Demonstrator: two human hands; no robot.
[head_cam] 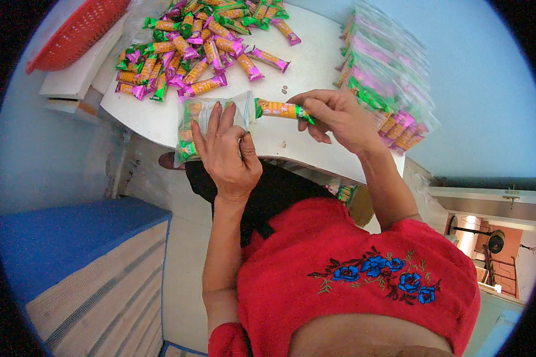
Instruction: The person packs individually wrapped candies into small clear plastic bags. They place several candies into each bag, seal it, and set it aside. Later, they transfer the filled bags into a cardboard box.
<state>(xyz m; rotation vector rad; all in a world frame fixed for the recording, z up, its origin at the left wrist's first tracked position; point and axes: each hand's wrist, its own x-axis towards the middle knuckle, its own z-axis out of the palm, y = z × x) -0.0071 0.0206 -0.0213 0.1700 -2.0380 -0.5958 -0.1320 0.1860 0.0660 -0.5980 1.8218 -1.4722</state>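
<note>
My left hand [230, 156] lies over a clear zip bag [245, 107] near the table's front edge, its fingers pressing on the plastic. Wrapped snack bars with green ends show through the bag. To the right, my right hand [335, 116] grips the green end of a wrapped snack bar [277, 109] between thumb and fingers. The other end of that bar is at the bag's mouth; whether it is inside cannot be told. A heap of snack bars in green and pink wrappers [196, 44] is spread beyond the bag.
Filled clear bags [384, 85] stand in a leaning row at the right of the white table [312, 58], against the blue wall. A red plastic basket [80, 35] is at the upper left. A blue-topped rack with mesh sides [85, 241] stands at the lower left.
</note>
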